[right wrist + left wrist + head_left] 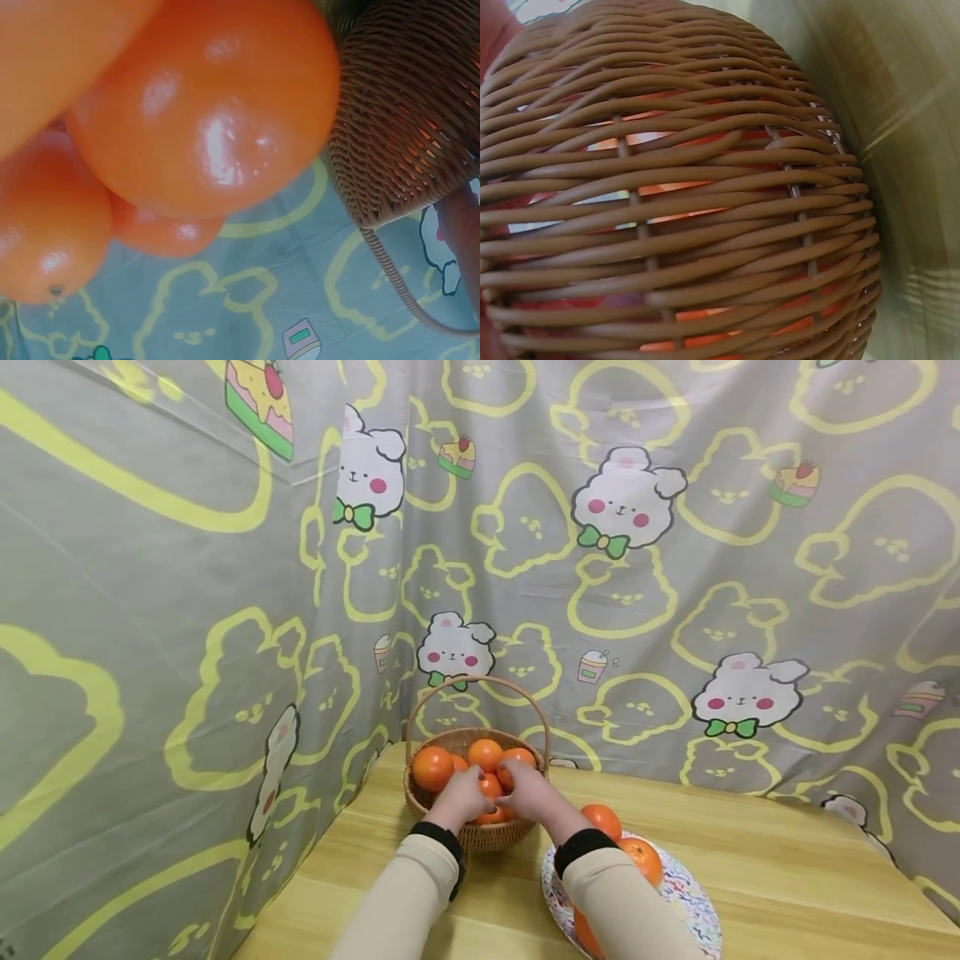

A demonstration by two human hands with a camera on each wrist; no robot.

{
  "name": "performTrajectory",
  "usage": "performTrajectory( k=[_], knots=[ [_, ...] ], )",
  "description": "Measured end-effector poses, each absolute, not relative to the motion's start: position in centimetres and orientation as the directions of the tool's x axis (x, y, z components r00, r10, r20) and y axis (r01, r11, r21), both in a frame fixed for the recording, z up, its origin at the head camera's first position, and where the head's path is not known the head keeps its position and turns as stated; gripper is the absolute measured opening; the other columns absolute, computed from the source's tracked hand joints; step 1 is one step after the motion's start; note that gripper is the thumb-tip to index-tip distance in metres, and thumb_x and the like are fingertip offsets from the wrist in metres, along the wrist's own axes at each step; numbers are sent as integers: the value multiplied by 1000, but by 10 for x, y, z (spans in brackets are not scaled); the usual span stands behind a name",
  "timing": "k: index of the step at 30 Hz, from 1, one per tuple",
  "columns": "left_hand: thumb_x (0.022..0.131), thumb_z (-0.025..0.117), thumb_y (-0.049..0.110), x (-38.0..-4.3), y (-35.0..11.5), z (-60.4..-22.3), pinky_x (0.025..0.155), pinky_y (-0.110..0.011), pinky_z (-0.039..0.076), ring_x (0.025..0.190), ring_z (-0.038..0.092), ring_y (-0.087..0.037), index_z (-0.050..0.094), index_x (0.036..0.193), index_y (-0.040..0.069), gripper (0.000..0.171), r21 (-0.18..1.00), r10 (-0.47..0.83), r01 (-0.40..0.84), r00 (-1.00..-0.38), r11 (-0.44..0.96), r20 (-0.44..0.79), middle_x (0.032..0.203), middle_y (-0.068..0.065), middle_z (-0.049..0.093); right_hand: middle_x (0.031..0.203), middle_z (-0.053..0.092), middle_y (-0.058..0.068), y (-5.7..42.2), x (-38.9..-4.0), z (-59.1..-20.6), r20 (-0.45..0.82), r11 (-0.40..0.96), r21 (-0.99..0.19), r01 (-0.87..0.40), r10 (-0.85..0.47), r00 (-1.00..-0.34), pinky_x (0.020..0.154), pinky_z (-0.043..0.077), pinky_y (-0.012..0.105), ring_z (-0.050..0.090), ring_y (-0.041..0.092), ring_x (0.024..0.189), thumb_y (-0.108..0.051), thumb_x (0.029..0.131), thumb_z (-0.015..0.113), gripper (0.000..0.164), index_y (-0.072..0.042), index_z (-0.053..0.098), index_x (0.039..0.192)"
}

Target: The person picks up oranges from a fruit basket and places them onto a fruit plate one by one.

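Observation:
In the head view a wicker basket with a tall handle holds several oranges. Both hands reach over its near rim. The left hand and the right hand curl their fingers round one orange between them, among the others. Another orange lies at the basket's left side, and one at the back. In the left wrist view the woven wall of the basket fills most of the picture, with orange colour behind its gaps. Part of the right hand shows beside the basket in the right wrist view.
A patterned plate with several oranges stands to the right, partly under the right forearm. The wooden table extends rightward. A grey cartoon-print curtain hangs behind and to the left.

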State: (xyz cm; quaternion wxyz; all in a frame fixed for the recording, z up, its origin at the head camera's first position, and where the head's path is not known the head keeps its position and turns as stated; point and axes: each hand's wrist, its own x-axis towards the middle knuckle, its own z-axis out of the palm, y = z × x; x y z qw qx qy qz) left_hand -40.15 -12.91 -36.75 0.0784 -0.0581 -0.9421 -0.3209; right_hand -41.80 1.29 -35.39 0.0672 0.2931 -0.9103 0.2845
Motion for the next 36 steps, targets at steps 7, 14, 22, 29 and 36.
performTrajectory(
  k=[7,14,22,29,36],
  knots=[
    [66,75,13,-398,-127,-365,70,-35,46,79,57,-24,55,113,1,53,546,35,113,-988,830,152,92,-12,62,88,58,12,5,-422,-357,258,699,-402,-591,-533,-806,76,43,39,52,24,83,-6,72,72,31,0,55,97],
    [79,62,15,-397,-128,-374,67,-32,42,71,51,-18,59,94,10,16,536,78,136,-988,833,130,78,-5,56,82,61,11,-3,-418,-365,179,737,-242,-631,-606,-775,76,46,40,57,25,79,-10,75,67,25,-2,59,97],
    [88,54,18,-400,-126,-379,68,-34,40,71,49,-20,57,88,13,6,548,85,120,-992,828,89,78,-5,54,93,64,11,-13,-417,-373,63,833,-223,-506,-506,-860,83,45,40,59,24,90,-14,81,61,35,-5,58,115],
    [89,53,19,-401,-120,-377,70,-35,44,76,53,-20,58,93,14,7,535,119,149,-989,831,90,84,-5,58,93,65,11,-11,-418,-383,103,884,-228,-409,-396,-912,76,47,42,61,26,86,-20,79,63,30,-6,62,105],
    [92,49,31,-403,-128,-372,80,-38,45,89,57,-23,60,109,14,27,580,96,144,-989,802,113,98,-8,63,94,64,12,-16,-422,-382,181,872,-240,-428,-392,-902,72,47,44,61,28,84,-28,72,68,45,-5,58,110]
  ],
)
